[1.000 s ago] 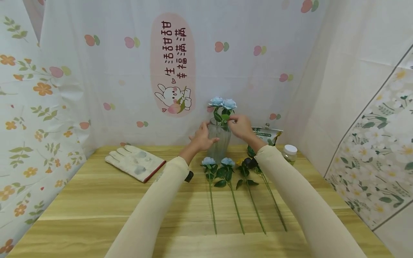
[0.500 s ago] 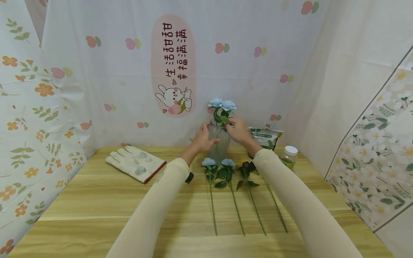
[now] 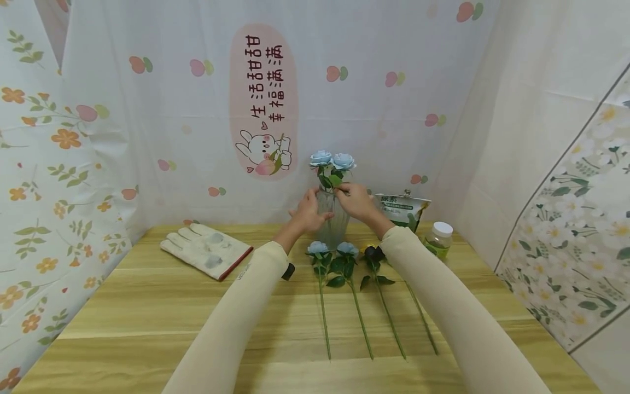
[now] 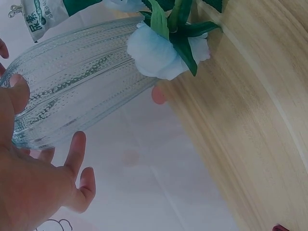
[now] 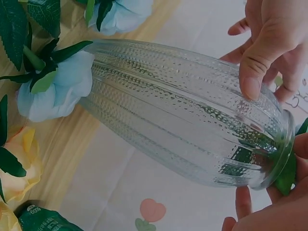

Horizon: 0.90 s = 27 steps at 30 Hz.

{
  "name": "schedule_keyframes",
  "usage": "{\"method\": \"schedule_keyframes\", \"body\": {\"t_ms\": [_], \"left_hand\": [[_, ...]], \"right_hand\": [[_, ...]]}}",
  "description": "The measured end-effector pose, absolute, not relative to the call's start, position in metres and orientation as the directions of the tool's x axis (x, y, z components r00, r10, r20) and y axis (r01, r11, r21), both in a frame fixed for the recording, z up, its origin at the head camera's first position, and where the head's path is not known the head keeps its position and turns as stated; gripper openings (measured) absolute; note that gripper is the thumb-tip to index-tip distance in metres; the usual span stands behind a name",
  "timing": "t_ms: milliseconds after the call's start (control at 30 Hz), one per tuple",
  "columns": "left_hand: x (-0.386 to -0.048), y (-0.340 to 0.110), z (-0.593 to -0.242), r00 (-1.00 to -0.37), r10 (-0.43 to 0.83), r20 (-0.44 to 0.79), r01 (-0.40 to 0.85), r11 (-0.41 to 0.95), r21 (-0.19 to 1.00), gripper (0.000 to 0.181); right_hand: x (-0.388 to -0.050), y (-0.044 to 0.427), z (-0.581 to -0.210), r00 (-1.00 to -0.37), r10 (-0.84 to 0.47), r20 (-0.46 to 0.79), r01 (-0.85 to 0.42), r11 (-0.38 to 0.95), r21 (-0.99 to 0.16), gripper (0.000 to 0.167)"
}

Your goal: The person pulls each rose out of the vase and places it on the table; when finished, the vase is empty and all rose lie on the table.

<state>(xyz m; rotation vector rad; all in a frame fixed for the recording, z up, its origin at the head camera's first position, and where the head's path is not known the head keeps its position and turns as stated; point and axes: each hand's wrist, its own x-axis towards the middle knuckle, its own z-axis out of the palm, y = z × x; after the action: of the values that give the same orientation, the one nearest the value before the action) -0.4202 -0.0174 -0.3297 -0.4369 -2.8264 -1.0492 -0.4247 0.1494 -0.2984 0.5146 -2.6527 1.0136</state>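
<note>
A clear ribbed glass vase [image 3: 333,221] stands upright near the back of the table. My left hand [image 3: 309,212] holds it by the upper side, thumb [image 4: 19,94] on the glass and some fingers spread. Two pale blue roses [image 3: 332,160] rise from the vase mouth. At the rim, my right hand [image 3: 355,200] pinches the stem or leaf of one of them; the exact grip is hidden. In the right wrist view a green leaf [image 5: 287,175] shows beside the rim. Two more blue roses [image 3: 347,249] lie in front of the vase.
A black rose [image 3: 374,254] and a mostly hidden yellow flower [image 3: 366,248] lie right of the blue ones, stems toward me. Behind my right arm stand a clipped bag [image 3: 403,210] and a white-lidded jar [image 3: 439,239]. A stained work glove [image 3: 206,249] lies at left.
My right hand has moved left across the vase mouth, and the two upright blue roses have shifted left with it. The left hand has kept its place on the vase.
</note>
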Motion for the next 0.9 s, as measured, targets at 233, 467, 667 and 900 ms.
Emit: {"method": "schedule_keyframes", "body": {"t_ms": [233,467,667,900], "left_hand": [[-0.420,-0.017,-0.330,-0.954,0.236,0.183,0.298,0.722,0.625,0.077],[-0.422,-0.018,-0.331,-0.952,0.237,0.195,0.307,0.727,0.614,0.078],[-0.420,-0.018,-0.329,-0.950,0.246,0.194,0.313,0.730,0.608,0.079],[-0.418,-0.019,-0.328,-0.950,0.252,0.184,0.311,0.729,0.610,0.080]], "right_hand": [[-0.418,0.152,-0.293,-0.913,-0.156,0.376,-0.376,0.680,-0.630,0.039],[-0.413,0.157,-0.282,-0.876,-0.157,0.456,-0.450,0.604,-0.658,0.034],[-0.406,0.160,-0.273,-0.827,-0.176,0.534,-0.533,0.548,-0.644,0.040],[-0.401,0.159,-0.267,-0.744,-0.212,0.633,-0.638,0.507,-0.580,0.034]]}}
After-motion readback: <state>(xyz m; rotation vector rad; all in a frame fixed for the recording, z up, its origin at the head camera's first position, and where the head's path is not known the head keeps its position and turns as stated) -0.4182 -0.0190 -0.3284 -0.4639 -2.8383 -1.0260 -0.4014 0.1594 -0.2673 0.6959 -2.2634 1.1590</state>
